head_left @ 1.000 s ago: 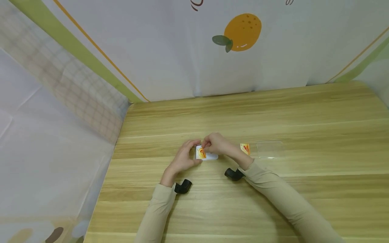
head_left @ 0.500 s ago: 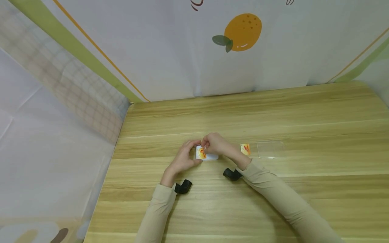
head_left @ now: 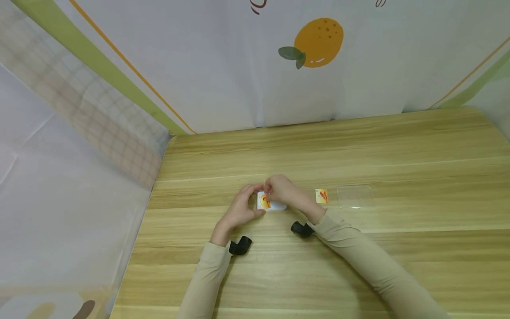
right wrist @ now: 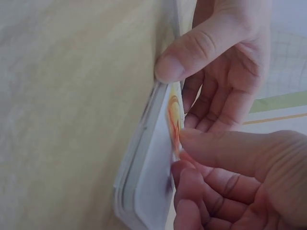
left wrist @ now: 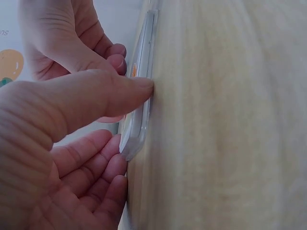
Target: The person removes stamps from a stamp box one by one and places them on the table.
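White and glossy-edged, a flat slab lies on the wooden tabletop right in the grip of the left hand, whose thumb presses the edge nearer the person while the fingers reach round to the opposite edge, so that the hold spans the slab's narrower width. A pale, see-through layer shows along its side in the left wrist view. On its face, just inside that grip, sits a small yellow-and-orange card; the right hand pinches the card's right-hand edge between thumb and fingertips, a narrow hold, with the remaining fingers curled in below. Whether the card touches the slab all over cannot be told, since fingers cover part of it.

Just behind each hand, at the wrist, a black angled piece juts out: one by the left cuff, the other by the right cuff. Beige sleeves run back from both toward the person.

To the right of the pinching hand, a second card in similar colours lies flat on the table, and just beyond it, farther right, a clear rectangular plate with faint bright edges. Past both hands the wood-grained tabletop stretches to a white hanging cloth printed with an orange fruit and two green leaves; well to the left of the grip hangs a checked band.
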A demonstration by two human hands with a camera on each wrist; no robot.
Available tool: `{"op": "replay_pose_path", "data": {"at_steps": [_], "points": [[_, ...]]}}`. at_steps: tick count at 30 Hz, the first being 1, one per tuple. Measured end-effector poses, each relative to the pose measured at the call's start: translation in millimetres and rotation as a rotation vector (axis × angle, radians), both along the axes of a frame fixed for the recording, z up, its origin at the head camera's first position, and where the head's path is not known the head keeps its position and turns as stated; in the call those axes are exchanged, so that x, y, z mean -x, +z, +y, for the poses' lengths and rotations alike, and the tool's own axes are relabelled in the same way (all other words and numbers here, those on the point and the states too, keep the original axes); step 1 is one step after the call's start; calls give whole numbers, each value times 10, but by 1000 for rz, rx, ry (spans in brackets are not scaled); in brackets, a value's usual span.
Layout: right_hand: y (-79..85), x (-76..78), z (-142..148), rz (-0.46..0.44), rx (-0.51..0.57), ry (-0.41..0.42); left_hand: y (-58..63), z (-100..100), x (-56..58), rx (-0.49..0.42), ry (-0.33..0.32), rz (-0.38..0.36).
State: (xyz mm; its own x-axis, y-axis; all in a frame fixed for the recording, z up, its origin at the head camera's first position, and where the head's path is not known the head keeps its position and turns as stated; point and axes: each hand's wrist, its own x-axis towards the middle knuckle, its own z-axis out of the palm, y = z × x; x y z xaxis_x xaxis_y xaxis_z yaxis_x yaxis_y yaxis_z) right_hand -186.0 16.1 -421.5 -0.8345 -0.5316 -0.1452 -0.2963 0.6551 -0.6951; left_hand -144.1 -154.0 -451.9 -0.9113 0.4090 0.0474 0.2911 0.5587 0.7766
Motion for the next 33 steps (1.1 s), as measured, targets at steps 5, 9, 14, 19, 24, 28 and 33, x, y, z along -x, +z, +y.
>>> {"op": "replay_pose_path", "data": {"at_steps": [5, 9, 14, 19, 24, 28, 33], "points": [[0, 5, -17, 23, -24, -12, 8, 4, 2, -2, 1, 2], [1, 7, -18, 23, -28, -12, 6, 3, 4, 0, -1, 0], [-7, 10, -28, 40, -43, -23, 1, 1, 5, -3, -4, -4], [10, -2, -46, 58, -70, -37, -1, 1, 4, -9, -5, -5], [28, -17, -51, 86, -84, -28, 7, 3, -1, -10, 0, -6], [18, -16, -52, 91, -79, -25, 5, 2, 1, -4, 1, -7], [0, -12, -57, 91, -65, -22, 6, 2, 1, -4, 3, -12]]}}
